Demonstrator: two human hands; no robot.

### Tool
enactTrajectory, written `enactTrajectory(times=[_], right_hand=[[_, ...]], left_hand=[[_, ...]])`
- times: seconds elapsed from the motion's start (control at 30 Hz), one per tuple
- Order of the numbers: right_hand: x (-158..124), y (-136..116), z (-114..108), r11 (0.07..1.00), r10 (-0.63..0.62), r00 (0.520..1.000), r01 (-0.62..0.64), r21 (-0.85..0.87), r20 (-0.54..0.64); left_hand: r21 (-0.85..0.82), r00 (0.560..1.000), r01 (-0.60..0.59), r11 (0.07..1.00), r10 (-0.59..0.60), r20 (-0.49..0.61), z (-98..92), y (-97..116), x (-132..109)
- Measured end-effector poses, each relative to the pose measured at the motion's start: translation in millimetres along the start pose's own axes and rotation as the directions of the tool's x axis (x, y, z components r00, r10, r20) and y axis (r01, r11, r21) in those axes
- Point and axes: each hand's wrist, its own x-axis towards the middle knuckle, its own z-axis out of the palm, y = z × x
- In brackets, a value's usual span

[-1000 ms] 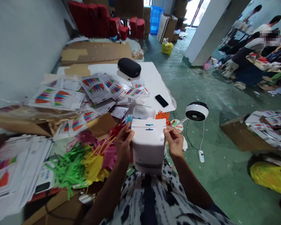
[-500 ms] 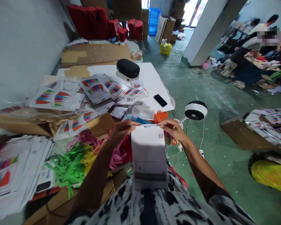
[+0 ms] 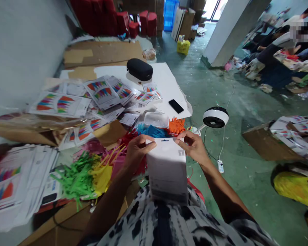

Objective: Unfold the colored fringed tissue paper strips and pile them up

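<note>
Both my hands grip the upper corners of a white cardboard box [image 3: 166,171], which stands upright in front of my chest. My left hand [image 3: 138,151] pinches its left top corner, and my right hand [image 3: 193,147] pinches the right one. A small blue mark shows at the box's top edge. Just beyond it lie a clear plastic tub [image 3: 156,119] and blue paper shreds [image 3: 151,131]. Orange paper shreds [image 3: 177,125] lie to the tub's right. Green shreds [image 3: 75,179] and yellow shreds [image 3: 102,177] lie left of my left hand.
Printed cards with rainbow fans [image 3: 100,92] cover the cardboard and white sheet [image 3: 166,85], with a black phone [image 3: 176,106] and black case [image 3: 140,70] on top. A white fan [image 3: 215,117] stands right. Co-workers [image 3: 274,51] sit far right beyond a pillar [image 3: 231,34].
The box has turned from showing its flap and blue-marked top to a plain face with a thin blue mark at its top edge. Both hands have risen to its upper corners.
</note>
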Motion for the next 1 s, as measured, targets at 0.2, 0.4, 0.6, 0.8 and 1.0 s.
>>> enactTrajectory(times=[0.2,0.4,0.6,0.8,1.0], right_hand=[[-1.8,0.5,-2.1,0.985,0.127,0.991,-0.132,0.114,0.050],[-0.6,8.4,5.7,0.923,0.279,0.958,-0.286,0.256,0.066],[-10.8,12.9,12.0,0.943,0.250,0.967,-0.233,0.239,-0.040],[-23.5,6.7,14.7,0.986,0.142,0.982,-0.130,0.102,-0.124],[-32.9,-0.2,20.0,0.991,0.128,0.975,-0.116,0.073,-0.183]], left_hand=[[-0.206,0.974,0.225,0.952,-0.221,0.045,-5.3,-2.9,-4.3],[-0.353,0.945,0.323,0.878,-0.317,0.077,-2.4,-5.9,-1.5],[-0.431,0.961,0.249,0.868,-0.275,0.002,7.8,-14.8,-5.9],[-0.371,0.977,0.195,0.908,-0.211,-0.003,10.6,-10.8,-11.2],[-0.155,0.984,0.163,0.974,-0.172,-0.047,10.3,-10.3,-12.6]])
